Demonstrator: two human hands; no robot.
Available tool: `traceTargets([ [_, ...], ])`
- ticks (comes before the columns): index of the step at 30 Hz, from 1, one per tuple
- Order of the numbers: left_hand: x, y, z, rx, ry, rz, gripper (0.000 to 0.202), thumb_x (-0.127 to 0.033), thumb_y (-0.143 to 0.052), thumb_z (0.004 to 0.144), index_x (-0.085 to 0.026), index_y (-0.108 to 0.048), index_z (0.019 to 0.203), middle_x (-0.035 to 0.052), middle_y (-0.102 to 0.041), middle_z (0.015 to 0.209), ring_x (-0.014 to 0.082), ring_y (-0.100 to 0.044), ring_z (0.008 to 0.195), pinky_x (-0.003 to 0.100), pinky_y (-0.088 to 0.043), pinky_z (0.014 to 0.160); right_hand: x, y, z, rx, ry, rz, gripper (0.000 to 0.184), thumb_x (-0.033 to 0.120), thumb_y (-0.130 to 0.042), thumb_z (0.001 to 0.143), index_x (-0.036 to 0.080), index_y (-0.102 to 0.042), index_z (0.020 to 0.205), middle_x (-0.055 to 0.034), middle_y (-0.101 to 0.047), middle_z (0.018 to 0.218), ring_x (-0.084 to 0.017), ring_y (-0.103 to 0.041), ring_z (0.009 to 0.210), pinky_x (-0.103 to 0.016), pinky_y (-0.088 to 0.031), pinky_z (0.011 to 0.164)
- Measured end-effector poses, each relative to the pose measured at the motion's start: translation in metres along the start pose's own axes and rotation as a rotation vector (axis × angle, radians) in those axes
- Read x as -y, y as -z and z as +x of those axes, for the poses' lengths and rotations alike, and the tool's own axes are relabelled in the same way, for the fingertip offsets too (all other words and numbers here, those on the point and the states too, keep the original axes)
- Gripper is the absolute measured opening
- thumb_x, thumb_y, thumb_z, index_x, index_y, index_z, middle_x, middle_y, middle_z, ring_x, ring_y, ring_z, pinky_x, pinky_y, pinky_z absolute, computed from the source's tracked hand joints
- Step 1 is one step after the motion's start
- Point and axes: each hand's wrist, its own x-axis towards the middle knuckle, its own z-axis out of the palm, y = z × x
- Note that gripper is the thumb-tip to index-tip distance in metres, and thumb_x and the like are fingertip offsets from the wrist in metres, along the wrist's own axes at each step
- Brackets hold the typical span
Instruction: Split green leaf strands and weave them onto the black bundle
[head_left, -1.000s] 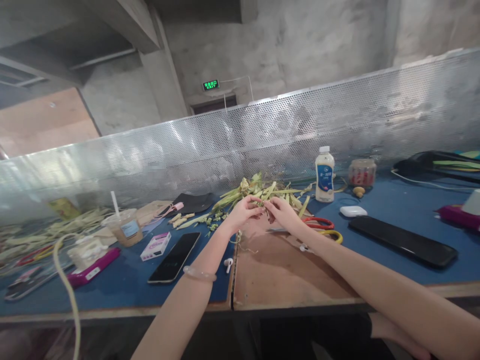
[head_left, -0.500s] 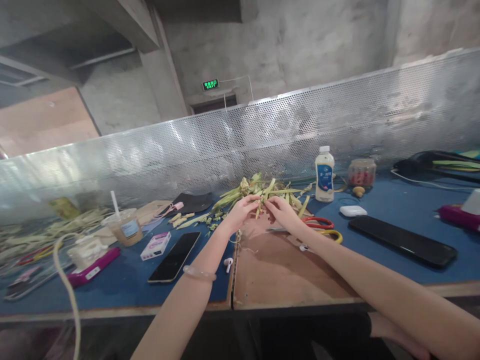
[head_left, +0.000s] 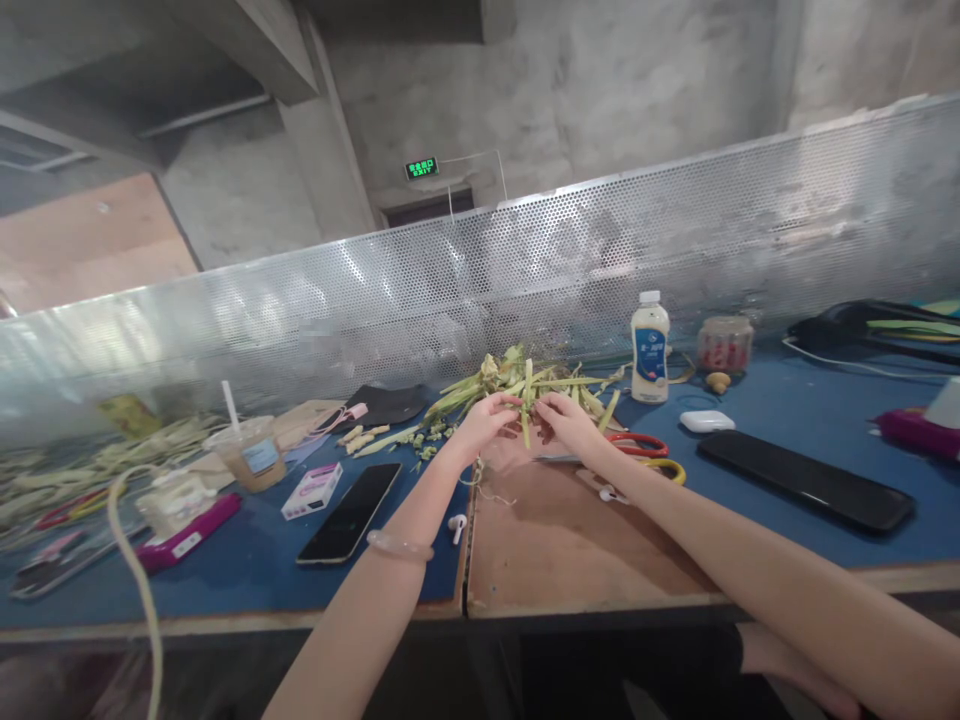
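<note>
Between my two hands stands a pale green leaf strip (head_left: 527, 400), pinched from both sides and roughly upright. My left hand (head_left: 486, 425), with a pale bangle (head_left: 400, 546) on its wrist, has its fingers closed at the strip's left side. From the right, my right hand (head_left: 566, 422) grips the same strip with thumb and fingers. Behind them lies a heap of green and yellowish leaf strips (head_left: 465, 385). Red- and yellow-handled scissors (head_left: 637, 445) rest under my right forearm. Small green bits (head_left: 431, 437) are scattered left of my hands.
Left are a phone (head_left: 349, 514), a small box (head_left: 312, 491), a drink cup (head_left: 256, 455) and a tissue pack (head_left: 187, 532). Right are a bottle (head_left: 649, 350), a jar (head_left: 724, 347), an earbud case (head_left: 706, 422) and a black case (head_left: 806, 482). A perforated metal panel (head_left: 555, 260) borders the back.
The leaf strip between my hands has turned from slanting rightward to nearly upright. My fingers have shifted slightly around it; my arms stay almost in place.
</note>
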Motion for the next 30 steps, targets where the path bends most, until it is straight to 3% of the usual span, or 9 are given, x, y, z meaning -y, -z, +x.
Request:
traceTargets([
  [6,0.000,0.000,0.001,-0.005,-0.015,0.033,0.021,-0.024,-0.055,0.075,-0.015,-0.055,0.094,0.0055,-0.064,0.087,0.0105,-0.059,0.066,0.024,-0.048,0.063,-0.005,0.005,0.004,-0.023,0.045,-0.118,0.026,0.037,-0.043,0.078,0.017,-0.049,0.064,0.0019,-0.048,0.057,-0.010,-0.045,0.053,-0.022,-0.037,0.050],
  [13,0.007,0.001,0.007,-0.105,-0.065,0.299,0.011,-0.022,-0.050,0.077,-0.015,-0.054,0.084,0.0052,-0.065,0.075,0.0145,-0.062,0.065,0.025,-0.048,0.062,-0.002,0.008,0.001,-0.024,0.072,-0.242,0.024,0.033,-0.043,0.077,0.018,-0.048,0.060,0.0032,-0.047,0.052,-0.011,-0.042,0.050,-0.023,-0.032,0.052],
  [23,0.003,0.006,0.003,-0.070,-0.202,0.695,0.020,-0.020,-0.042,0.080,-0.020,-0.058,0.091,0.0012,-0.067,0.077,0.0152,-0.062,0.067,0.025,-0.046,0.070,0.000,0.014,0.000,-0.008,0.049,-0.329,0.028,0.032,-0.042,0.075,0.019,-0.043,0.051,0.0033,-0.043,0.043,-0.012,-0.041,0.045,-0.024,-0.029,0.049],
  [30,0.001,0.008,0.001,-0.079,-0.243,0.748,0.021,-0.020,-0.044,0.078,-0.022,-0.061,0.090,0.0006,-0.067,0.074,0.0162,-0.060,0.065,0.023,-0.042,0.066,-0.001,0.017,0.002,-0.018,0.044,-0.320,0.027,0.033,-0.043,0.074,0.019,-0.043,0.051,0.0026,-0.045,0.044,-0.012,-0.042,0.045,-0.023,-0.030,0.048],
])
